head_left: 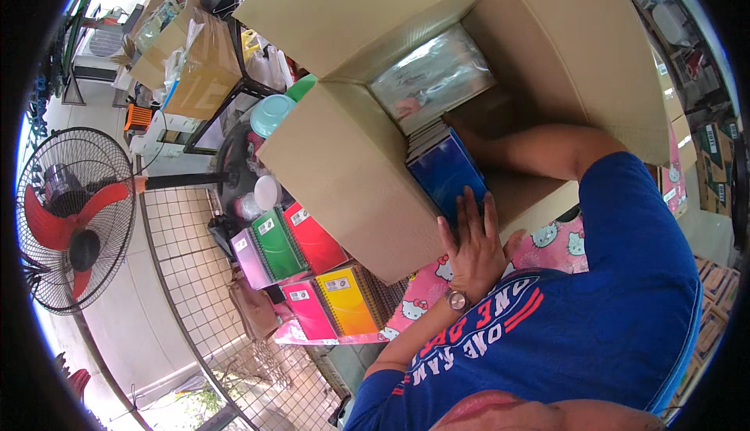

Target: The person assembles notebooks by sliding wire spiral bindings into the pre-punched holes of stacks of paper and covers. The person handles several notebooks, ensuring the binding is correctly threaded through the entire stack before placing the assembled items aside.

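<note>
A large open cardboard box [336,189] stands in front of me with its flaps spread out. Inside it a stack of blue-covered books [445,172] leans at a slant, its page edges facing up and left. Flat against the front blue cover lies my left hand [478,247], fingers stretched out, a watch on its wrist. My right hand [478,148] reaches into the box on the far side of the stack; its fingers are hidden behind the books. Beside the stack, a clear plastic-wrapped pack [432,78] rests against the box's inner side.
Left of the box, piles of spiral notebooks [308,306] in several colours sit on a pink patterned cloth [422,289]. A turquoise bowl [272,115] and a white lid [267,192] are behind them. A fan [78,220] stands far left, and more cartons [715,158] are stacked at right.
</note>
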`<state>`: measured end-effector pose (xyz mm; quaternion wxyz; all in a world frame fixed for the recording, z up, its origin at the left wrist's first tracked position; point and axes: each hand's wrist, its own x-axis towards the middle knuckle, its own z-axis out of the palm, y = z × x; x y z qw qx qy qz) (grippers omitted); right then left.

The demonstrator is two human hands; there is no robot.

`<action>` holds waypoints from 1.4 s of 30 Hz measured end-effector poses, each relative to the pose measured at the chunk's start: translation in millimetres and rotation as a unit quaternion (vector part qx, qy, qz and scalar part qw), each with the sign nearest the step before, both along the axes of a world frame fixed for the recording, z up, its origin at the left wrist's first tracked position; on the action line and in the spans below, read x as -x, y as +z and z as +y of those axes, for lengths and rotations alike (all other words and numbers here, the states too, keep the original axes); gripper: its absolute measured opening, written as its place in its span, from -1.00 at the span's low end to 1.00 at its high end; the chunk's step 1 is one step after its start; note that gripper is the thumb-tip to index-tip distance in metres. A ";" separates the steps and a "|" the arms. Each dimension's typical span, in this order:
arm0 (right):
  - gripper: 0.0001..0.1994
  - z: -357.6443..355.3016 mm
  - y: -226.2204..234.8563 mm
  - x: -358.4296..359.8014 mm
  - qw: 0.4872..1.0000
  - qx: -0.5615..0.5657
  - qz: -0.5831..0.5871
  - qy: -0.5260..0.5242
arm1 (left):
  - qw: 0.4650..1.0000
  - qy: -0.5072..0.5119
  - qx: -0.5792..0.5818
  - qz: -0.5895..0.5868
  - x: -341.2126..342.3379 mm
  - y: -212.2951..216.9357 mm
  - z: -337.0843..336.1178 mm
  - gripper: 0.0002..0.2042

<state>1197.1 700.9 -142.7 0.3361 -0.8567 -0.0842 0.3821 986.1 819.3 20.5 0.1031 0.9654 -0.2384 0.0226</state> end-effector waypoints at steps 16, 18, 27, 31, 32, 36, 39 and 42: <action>-0.75 2.8 15.2 -24.1 1.000 0.018 -0.009 0.011 | 0.985 -0.082 0.140 -0.061 -77.2 34.3 5.4 -0.61; -0.74 -9.7 27.4 -34.8 0.999 0.034 -0.020 0.009 | 0.977 -0.088 0.181 -0.077 -83.0 41.6 5.7 -0.59; -0.73 -103.1 144.3 -8.9 0.983 0.045 -0.153 -0.088 | 0.924 -0.151 0.228 -0.267 -95.2 148.0 -29.3 -0.52; -0.72 -145.8 200.7 75.6 0.965 0.041 -0.211 -0.147 | 0.879 -0.158 0.206 -0.400 -73.4 206.1 -30.4 -0.48; -0.72 -147.6 208.9 95.5 0.963 0.042 -0.219 -0.152 | 0.869 -0.151 0.209 -0.423 -63.4 212.3 -26.5 -0.49; -0.71 -126.0 210.3 147.2 0.969 0.013 -0.218 -0.114 | 0.849 -0.079 0.218 -0.474 -14.3 203.5 -8.9 -0.50; -0.70 -107.6 213.1 188.1 0.976 0.009 -0.195 -0.094 | 0.841 -0.058 0.263 -0.470 31.0 191.4 -6.0 -0.50; -0.70 -61.9 193.6 223.2 0.986 -0.008 -0.162 -0.035 | 0.918 -0.051 0.048 -0.389 94.1 171.5 28.9 -0.39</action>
